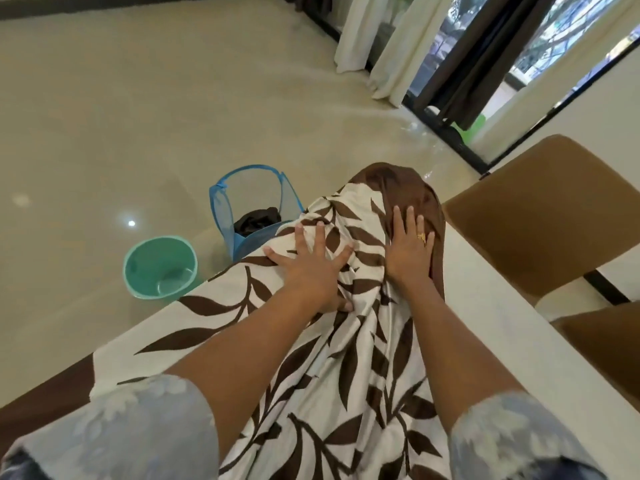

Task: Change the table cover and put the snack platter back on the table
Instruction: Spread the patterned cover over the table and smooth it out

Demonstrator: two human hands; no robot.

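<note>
A white table cover (332,368) printed with brown leaves and edged in brown lies bunched and wrinkled along the white table (491,327). My left hand (308,261) lies flat on the cloth with fingers spread. My right hand (410,244), wearing a gold ring, presses flat on the brown border near the far end of the cloth. Neither hand grips anything. No snack platter is in view.
A blue mesh laundry hamper (242,209) with dark cloth inside stands on the tiled floor beyond the table. A teal plastic bin (161,268) sits left of it. Two brown chairs (540,216) stand at the table's right side. Curtains and a glass door are at the back.
</note>
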